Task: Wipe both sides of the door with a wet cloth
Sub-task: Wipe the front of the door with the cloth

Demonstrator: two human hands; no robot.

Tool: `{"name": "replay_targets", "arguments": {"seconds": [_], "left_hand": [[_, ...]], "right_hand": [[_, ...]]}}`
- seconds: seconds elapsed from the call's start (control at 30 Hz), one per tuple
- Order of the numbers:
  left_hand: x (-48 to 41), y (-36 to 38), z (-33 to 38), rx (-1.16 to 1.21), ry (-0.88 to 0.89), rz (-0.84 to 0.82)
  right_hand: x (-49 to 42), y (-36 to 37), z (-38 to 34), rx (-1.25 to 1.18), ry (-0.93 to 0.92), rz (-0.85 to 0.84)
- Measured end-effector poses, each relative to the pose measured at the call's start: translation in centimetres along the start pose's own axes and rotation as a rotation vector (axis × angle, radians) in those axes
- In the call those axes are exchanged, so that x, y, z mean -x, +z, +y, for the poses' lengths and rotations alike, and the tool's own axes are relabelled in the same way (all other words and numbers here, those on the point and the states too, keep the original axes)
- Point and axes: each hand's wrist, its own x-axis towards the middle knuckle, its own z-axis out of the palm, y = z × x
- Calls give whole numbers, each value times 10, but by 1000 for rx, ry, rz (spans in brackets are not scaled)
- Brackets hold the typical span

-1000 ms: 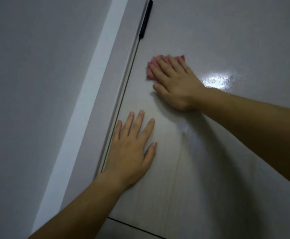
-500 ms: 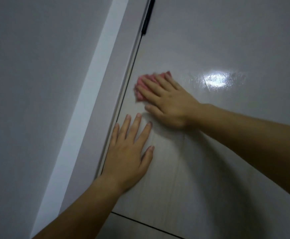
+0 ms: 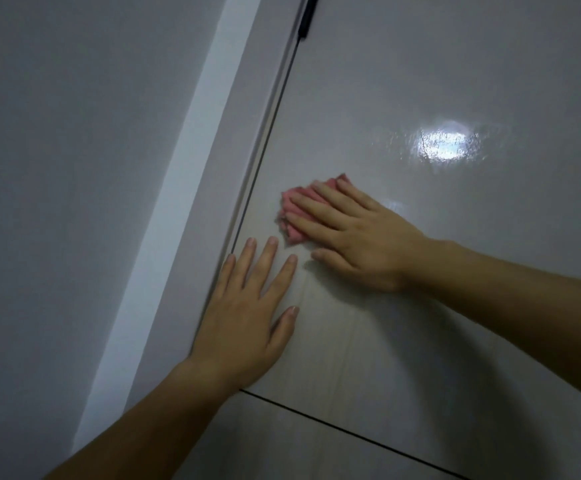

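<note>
The right hand (image 3: 358, 237) lies flat on a pink cloth (image 3: 294, 235), pressing it against the pale grey door (image 3: 420, 81). Its fingers (image 3: 316, 209) are straight and slightly spread and cover most of the cloth, so only crumpled pink edges show past the fingertips and on the side toward the frame. The thumb (image 3: 327, 258) reaches out just below the cloth and touches the bare door. Nothing is curled round the cloth; it is held only by the flat press of the fingers.

The left hand (image 3: 244, 317) sits just below the cloth with its palm flat on the door. Its fingers (image 3: 265, 261) are straight and fanned apart, and their tips stop just short of the cloth's lower edge without touching it. This hand holds nothing.

Left of the cloth runs the dark gap at the door's edge, then the grey door frame (image 3: 244, 140), then the wall (image 3: 57, 168). Well above the cloth, at the top of that gap, a black hinge (image 3: 308, 15) shows. Up and to the right of the cloth a bright patch of light (image 3: 443, 143) glints on a wet-looking sheen. Well below the cloth a thin dark line (image 3: 351, 434) crosses the door.
</note>
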Motion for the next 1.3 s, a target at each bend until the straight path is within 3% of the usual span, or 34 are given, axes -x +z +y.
{"name": "replay_targets", "arguments": {"seconds": [0.1, 0.23, 0.47, 0.73, 0.93, 1.13, 1.3], "left_hand": [[3, 3, 2, 3, -13, 6], [3, 1, 5, 12, -25, 10], [23, 7, 2, 11, -4, -33], [46, 10, -5, 51, -16, -31], [68, 17, -6, 76, -39, -46], [70, 18, -2, 91, -65, -27], [76, 16, -5, 89, -73, -40]], "right_hand": [[-11, -10, 26, 61, 64, 35], [-48, -24, 35, -33, 254, 75], [58, 29, -34, 29, 51, 61], [-45, 3, -26, 28, 102, 90], [19, 27, -53, 70, -105, 33], [-29, 22, -61, 48, -90, 61], [18, 33, -68, 46, -145, 56]]}}
